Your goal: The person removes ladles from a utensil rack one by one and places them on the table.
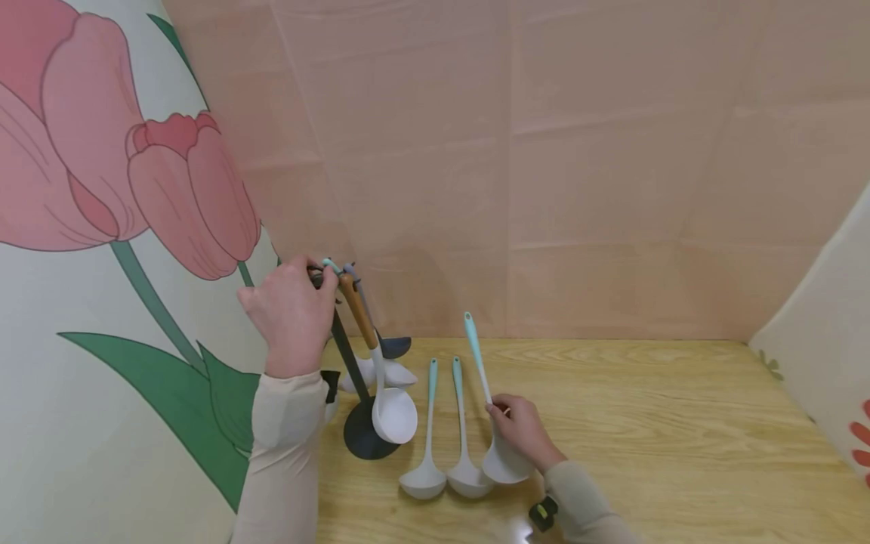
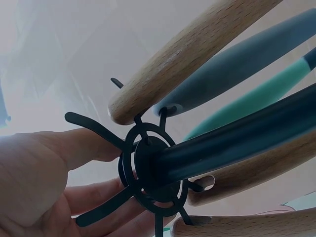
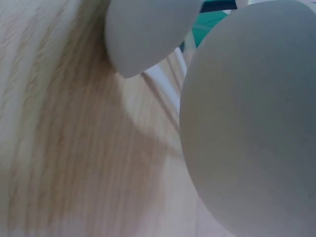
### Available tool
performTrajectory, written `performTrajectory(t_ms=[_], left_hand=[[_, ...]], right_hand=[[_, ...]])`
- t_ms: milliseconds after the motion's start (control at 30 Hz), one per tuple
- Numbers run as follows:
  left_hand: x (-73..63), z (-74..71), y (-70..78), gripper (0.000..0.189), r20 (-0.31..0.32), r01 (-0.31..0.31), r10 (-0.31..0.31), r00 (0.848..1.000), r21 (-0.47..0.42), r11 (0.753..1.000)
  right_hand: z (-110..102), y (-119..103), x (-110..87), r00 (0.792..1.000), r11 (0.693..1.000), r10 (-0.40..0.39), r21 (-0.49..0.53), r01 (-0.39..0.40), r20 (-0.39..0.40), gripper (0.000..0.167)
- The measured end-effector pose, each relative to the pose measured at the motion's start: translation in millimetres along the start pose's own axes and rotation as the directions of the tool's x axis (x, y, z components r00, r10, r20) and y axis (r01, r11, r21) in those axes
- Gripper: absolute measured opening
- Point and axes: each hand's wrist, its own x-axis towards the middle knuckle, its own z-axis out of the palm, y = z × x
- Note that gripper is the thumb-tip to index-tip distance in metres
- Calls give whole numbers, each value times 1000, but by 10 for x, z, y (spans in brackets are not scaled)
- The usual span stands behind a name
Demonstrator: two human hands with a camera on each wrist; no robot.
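A black utensil rack (image 1: pixel 352 363) stands on its round base at the table's left, against the flowered wall. My left hand (image 1: pixel 292 313) grips its hooked top (image 2: pixel 153 168), with the thumb (image 2: pixel 74 143) on one hook and the fingers under the ring. A wooden-handled white ladle (image 1: pixel 393 414) and a grey ladle (image 1: pixel 394 347) hang from the hooks. My right hand (image 1: pixel 519 427) holds a white ladle by its teal handle (image 1: pixel 476 355), tilted with its bowl (image 1: pixel 506 465) low over the table. That bowl (image 3: pixel 252 128) fills the right wrist view.
Two more teal-handled white ladles (image 1: pixel 424 476) (image 1: pixel 465 472) lie side by side on the wooden table (image 1: pixel 646 423), just left of my right hand. A tulip-printed wall (image 1: pixel 102 227) closes the left side, with a peach wall behind and a panel at the right.
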Motion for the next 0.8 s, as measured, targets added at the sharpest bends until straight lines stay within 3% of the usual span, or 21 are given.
performTrajectory(t_ms=[300,567,800], left_hand=[[9,14,-6,24,-22,-10,10,1000,11,1000],[-2,5,-1,25,-1,1,-1,1000,17,1000],[-3,2,14,23,-17,-2,2,1000,1,1000]], right_hand=[[43,205,-3,999,999,31,-45,-30,19,12],[27,335,-11,993,992,101,-84,-96,61,15],[37,413,-33,994,991,71,-117,-62,78,13]])
